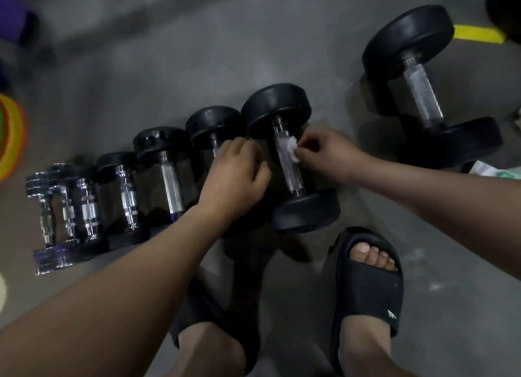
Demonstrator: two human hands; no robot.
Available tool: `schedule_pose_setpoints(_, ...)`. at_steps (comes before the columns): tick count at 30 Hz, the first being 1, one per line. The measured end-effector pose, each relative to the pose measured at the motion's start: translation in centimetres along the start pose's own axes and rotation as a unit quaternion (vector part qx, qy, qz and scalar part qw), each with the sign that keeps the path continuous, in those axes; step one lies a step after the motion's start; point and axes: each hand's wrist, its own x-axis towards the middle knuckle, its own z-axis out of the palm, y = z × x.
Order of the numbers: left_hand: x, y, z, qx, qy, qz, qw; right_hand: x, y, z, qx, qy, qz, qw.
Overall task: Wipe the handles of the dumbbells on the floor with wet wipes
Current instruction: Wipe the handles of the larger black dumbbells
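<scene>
Wiping dumbbell handle (291, 169); pinching wet wipe (293, 148) in right hand (324, 154) near 12 o'clock end; steadying with left hand (234, 173) at 9 o'clock, grip unclear; next, drag toward 6 o'clock.

A row of dumbbells (169, 176) lies side by side on the floor from 9 o'clock to the centre, handles running roughly 12 to 6 o'clock, growing from small chrome ones to black round-headed ones. The end dumbbell (293, 207) at the centre is the row's largest; its knurled steel handle (290, 173) is bare. A small crumpled white wet wipe (292, 148) touches the upper part of that handle, pinched by the right hand (324, 151). A bigger black dumbbell (417, 94) lies apart at 2 o'clock, tilted
</scene>
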Motion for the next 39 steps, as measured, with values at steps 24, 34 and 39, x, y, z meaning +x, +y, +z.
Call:
schedule_pose_setpoints(24,-2.9,3.6,4.0,0.128,-0.062,0.017,0.99,2.0,0.7,0.1,0.046,-0.116,0.034,0.992)
schedule_pose_setpoints(34,-2.9,3.7,4.3,0.138,-0.044,0.021,0.989,1.5,0.9,0.9,0.18,-0.175,0.094,0.963)
schedule_pose_setpoints(39,-3.0,3.6,4.4,0.13,-0.033,0.021,0.991,0.5,0.5,-0.2,0.025,-0.282,0.085,0.955)
